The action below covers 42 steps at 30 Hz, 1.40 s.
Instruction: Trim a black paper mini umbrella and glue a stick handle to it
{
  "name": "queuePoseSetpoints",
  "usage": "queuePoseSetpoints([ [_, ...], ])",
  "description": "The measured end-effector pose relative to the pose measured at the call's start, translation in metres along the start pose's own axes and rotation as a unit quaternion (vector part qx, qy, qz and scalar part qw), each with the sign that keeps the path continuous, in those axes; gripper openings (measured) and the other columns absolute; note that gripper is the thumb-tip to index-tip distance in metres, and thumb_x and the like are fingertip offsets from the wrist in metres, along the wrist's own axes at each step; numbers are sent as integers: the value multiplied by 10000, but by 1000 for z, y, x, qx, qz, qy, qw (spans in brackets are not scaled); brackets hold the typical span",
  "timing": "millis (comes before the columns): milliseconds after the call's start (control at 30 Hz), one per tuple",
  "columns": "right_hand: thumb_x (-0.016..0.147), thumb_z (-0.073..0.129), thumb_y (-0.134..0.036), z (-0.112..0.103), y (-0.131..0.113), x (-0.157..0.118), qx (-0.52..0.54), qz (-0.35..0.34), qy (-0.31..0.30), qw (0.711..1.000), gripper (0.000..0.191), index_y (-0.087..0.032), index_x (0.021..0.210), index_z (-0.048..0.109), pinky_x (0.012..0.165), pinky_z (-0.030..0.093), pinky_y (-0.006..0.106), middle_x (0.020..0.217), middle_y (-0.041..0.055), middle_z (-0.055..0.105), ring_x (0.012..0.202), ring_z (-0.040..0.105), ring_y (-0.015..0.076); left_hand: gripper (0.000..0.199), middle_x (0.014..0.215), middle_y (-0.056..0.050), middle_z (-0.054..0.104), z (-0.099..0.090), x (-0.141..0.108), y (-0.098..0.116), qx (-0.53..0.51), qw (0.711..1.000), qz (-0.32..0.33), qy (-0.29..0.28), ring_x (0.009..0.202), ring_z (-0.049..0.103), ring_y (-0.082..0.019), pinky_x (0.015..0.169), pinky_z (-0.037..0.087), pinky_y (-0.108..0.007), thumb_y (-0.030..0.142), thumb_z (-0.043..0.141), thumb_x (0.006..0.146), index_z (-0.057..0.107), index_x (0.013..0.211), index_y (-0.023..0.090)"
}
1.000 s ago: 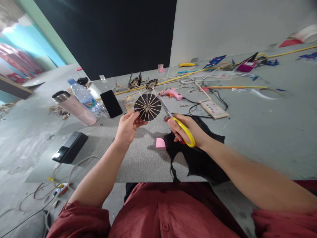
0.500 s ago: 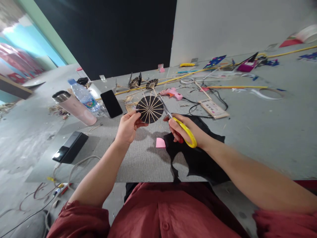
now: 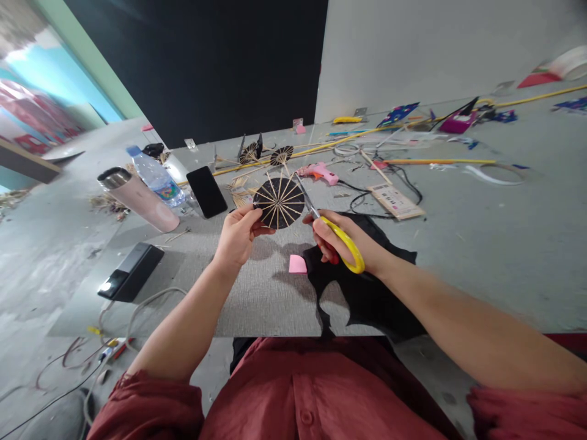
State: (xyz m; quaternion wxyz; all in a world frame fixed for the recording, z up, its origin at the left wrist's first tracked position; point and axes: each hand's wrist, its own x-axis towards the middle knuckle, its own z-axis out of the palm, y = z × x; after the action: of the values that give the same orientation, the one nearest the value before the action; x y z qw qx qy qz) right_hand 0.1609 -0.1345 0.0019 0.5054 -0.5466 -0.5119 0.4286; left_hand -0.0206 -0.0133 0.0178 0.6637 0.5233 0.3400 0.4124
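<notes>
My left hand (image 3: 241,229) pinches the lower left edge of a black disc (image 3: 279,203) with thin wooden sticks fanned out from its centre. Some stick ends poke past the disc's upper rim. In my right hand (image 3: 342,235) is a pair of scissors (image 3: 351,247) with one yellow and one red handle. Their blades point up and left, close along the disc's right edge; whether they touch it I cannot tell. Beneath my right hand lies black fabric (image 3: 385,299) with cut-out curves, beside a small pink paper piece (image 3: 298,264).
Beyond the disc lie a pink glue gun (image 3: 321,173), a stick packet (image 3: 397,201) and two small stick-and-disc pieces, one a dark stick wheel (image 3: 281,155). On the left are a phone (image 3: 206,192), a tumbler (image 3: 140,200), a water bottle (image 3: 156,177) and a black box-shaped device (image 3: 131,272) with cables.
The disc has shifted very slightly to the right, towards the scissors. Both hands keep their grips, and the things on the table have stayed put.
</notes>
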Motion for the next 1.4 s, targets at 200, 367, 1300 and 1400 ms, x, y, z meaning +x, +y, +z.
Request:
queuePoseSetpoints([
  [200,850,554,-773,-1,2,1,-3,-2,3,1000,561,-228,849,425,429,460,249,627,-78,457,385,459,67,106,681,-20,706,0,0,1,-11,1000,-1,-7,567,645,-114,550,583,-240,250,722,731,698,735,147],
  [367,850,559,-770,-1,3,0,0,-4,3,1000,556,-229,856,430,425,456,252,619,-83,447,380,454,69,112,683,-18,698,0,0,1,-6,1000,-2,-2,571,643,-112,558,578,-237,258,720,734,686,726,152],
  [1300,825,611,-750,2,2,-5,-30,-5,55,998,538,-216,862,557,348,451,254,497,-86,372,359,400,93,92,679,-21,690,-2,-2,3,-14,1000,18,-10,577,653,-125,572,581,-253,247,706,766,695,765,156],
  [1400,813,634,-742,2,3,-3,-36,-11,57,998,545,-208,909,584,357,463,252,500,-86,383,377,402,94,81,687,-24,694,-2,-2,4,-13,1000,16,-5,580,660,-133,582,586,-264,241,697,765,688,764,161],
])
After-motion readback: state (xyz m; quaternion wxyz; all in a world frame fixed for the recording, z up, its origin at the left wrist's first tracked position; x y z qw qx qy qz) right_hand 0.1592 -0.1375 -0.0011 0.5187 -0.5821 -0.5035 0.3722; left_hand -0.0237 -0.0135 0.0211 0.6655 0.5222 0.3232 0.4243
